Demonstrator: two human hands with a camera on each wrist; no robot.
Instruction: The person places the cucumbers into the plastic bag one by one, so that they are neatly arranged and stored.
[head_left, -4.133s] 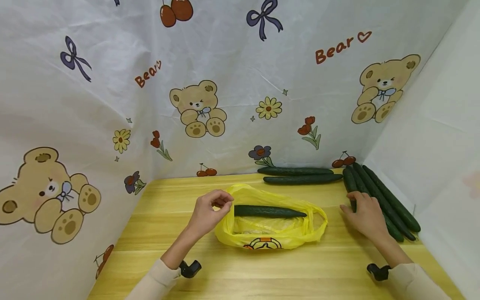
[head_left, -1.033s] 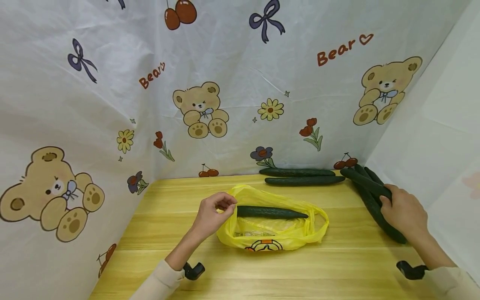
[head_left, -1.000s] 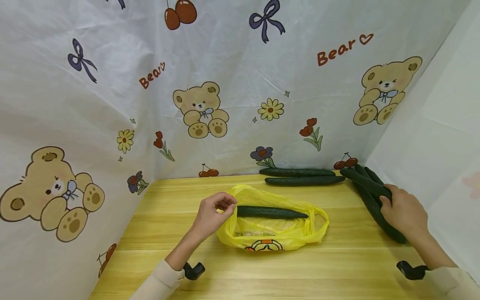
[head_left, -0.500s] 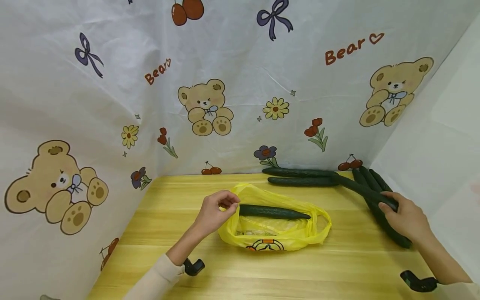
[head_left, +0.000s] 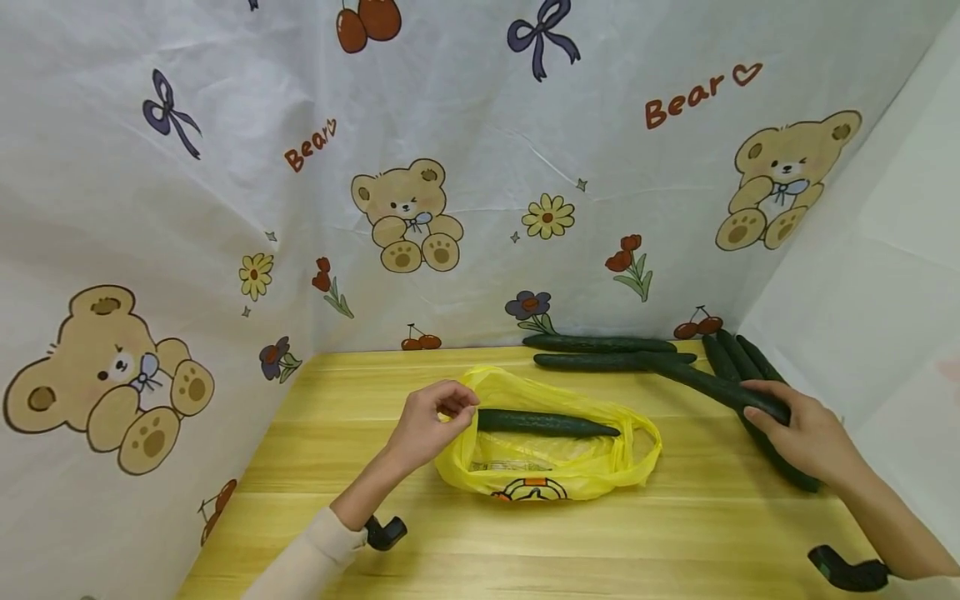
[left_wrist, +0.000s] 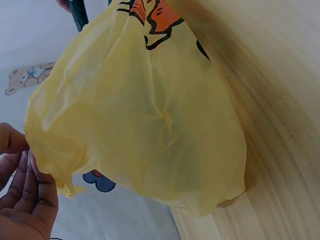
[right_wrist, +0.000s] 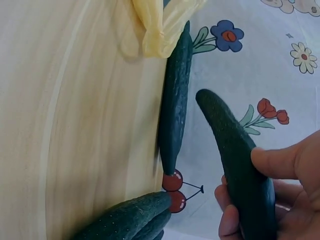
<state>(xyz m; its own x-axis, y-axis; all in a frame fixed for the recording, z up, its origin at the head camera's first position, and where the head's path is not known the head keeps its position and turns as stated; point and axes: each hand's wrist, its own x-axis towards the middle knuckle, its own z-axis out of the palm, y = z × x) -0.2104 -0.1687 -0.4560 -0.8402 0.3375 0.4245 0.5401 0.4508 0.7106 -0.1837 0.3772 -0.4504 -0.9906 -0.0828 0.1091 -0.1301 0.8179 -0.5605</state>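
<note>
With thumb and fingers, my left hand [head_left: 435,421] pinches the left edge of a yellow plastic bag [head_left: 592,482]; the left wrist view shows the pinched film of the bag [left_wrist: 150,115] close up. Inside the bag's mouth lies one dark green cucumber [head_left: 547,423]. My right hand [head_left: 806,429] grips another cucumber [head_left: 712,385] near its right end, the far end pointing left. In the right wrist view this cucumber [right_wrist: 235,160] is raised off the table, thumb on one side and fingers on the other.
Two cucumbers [head_left: 600,361] lie along the back wall. Several more cucumbers [head_left: 738,354] lie at the right side, partly hidden behind the right hand. A white cloth wall [head_left: 480,167] with bear prints borders the wooden table [head_left: 600,550].
The right hand has gone to the pile, taken a cucumber and lifted it; over the last second its tip has swung left. The left hand keeps its pinch on the bag.
</note>
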